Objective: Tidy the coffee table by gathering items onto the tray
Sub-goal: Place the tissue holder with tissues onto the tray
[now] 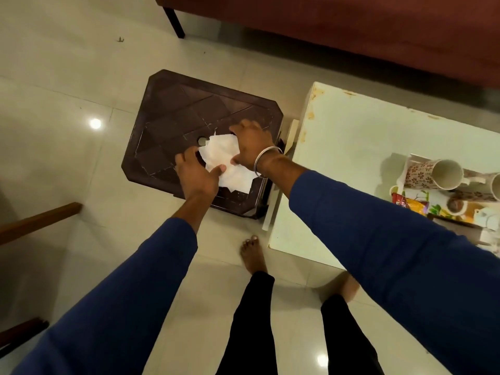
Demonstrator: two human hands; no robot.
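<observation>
Both our hands hold the tissue (227,163) over the brown stool (173,109): left hand (196,173) pinches its near edge, right hand (250,146) grips its far side. We judge it light, soft, tearable; take it by the edges. Its long axis slants far-left to near-right.

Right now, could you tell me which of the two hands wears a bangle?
The right hand, gripping the white tissue on the brown stool; the left hand has a bare wrist.
</observation>
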